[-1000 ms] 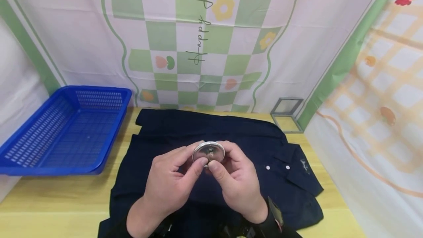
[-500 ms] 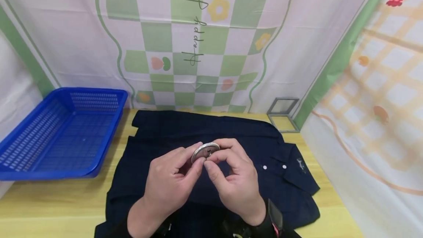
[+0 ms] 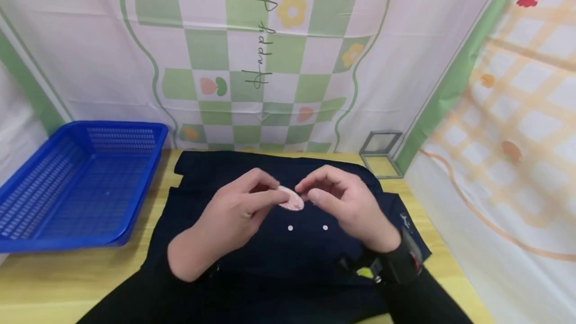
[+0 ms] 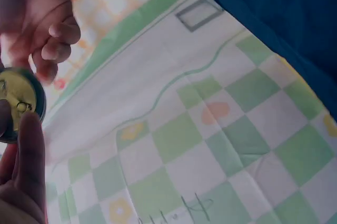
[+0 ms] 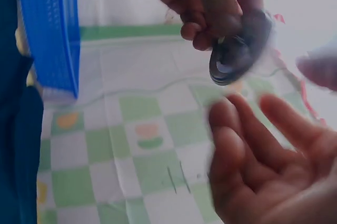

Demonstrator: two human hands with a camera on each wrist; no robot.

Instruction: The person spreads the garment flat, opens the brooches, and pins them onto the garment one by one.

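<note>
Your left hand (image 3: 234, 214) pinched the round badge (image 3: 291, 199) by its edge above the shirt (image 3: 279, 244), while your right hand (image 3: 346, 204), fingers loosely curled and holding nothing, hovered just beside it, the badge's face blurred and partly hidden by fingers.

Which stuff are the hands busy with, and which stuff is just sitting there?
In use:
- round badge, pinched by the left hand
- right hand, close beside the badge with loose fingers
- dark blue shirt, spread on the table under the hands

Just lying about:
- blue basket, to the left
- small clear box, at the back
</note>
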